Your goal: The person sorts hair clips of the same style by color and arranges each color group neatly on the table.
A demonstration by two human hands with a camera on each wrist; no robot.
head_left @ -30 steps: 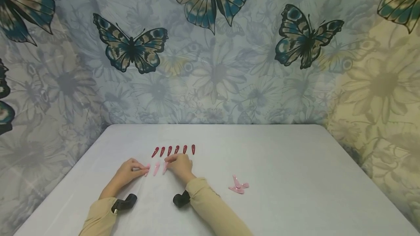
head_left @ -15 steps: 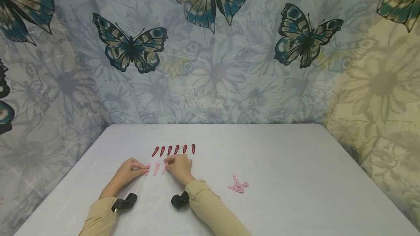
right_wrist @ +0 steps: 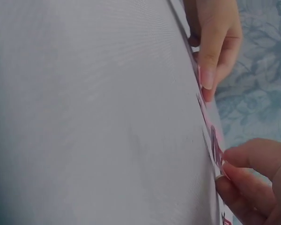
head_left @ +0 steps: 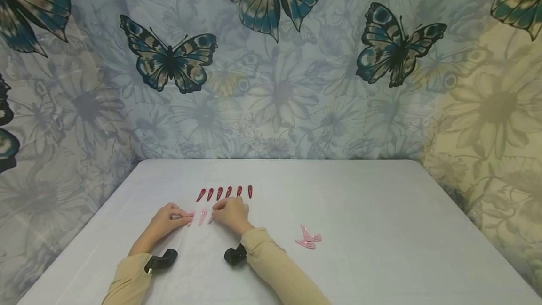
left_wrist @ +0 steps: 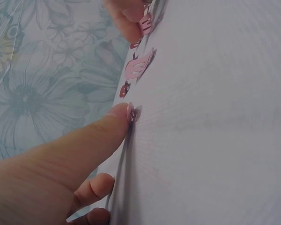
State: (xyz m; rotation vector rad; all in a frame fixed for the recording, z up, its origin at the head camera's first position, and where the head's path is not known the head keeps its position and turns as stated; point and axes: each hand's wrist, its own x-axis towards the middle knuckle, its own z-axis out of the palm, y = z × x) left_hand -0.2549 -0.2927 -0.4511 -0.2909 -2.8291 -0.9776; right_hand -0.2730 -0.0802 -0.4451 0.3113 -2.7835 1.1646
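My left hand [head_left: 166, 221] pinches a pink snap hair clip [left_wrist: 131, 113] between thumb and finger at the left end of a short pink row. Beside it, a second pink hair clip [head_left: 202, 216] lies untouched on the white table. At the right end of that row, my right hand [head_left: 232, 214] holds a third pink hair clip [head_left: 210, 220] by thumb and fingertips; only its lower end shows from the head. Just behind stand several dark red hair clips [head_left: 219, 194] laid side by side, one partly behind the right hand.
A small loose group of pink hair clips [head_left: 308, 244] overlaps on the table to the right of the right forearm. The white tabletop [head_left: 381, 220] reaches back to a butterfly-printed cloth [head_left: 279, 107]. Each wrist carries a black camera [head_left: 162, 261].
The right hand shifts slightly over its pink clip, so less of the clip shows now. The left hand stays in place, and the other clips lie as before.
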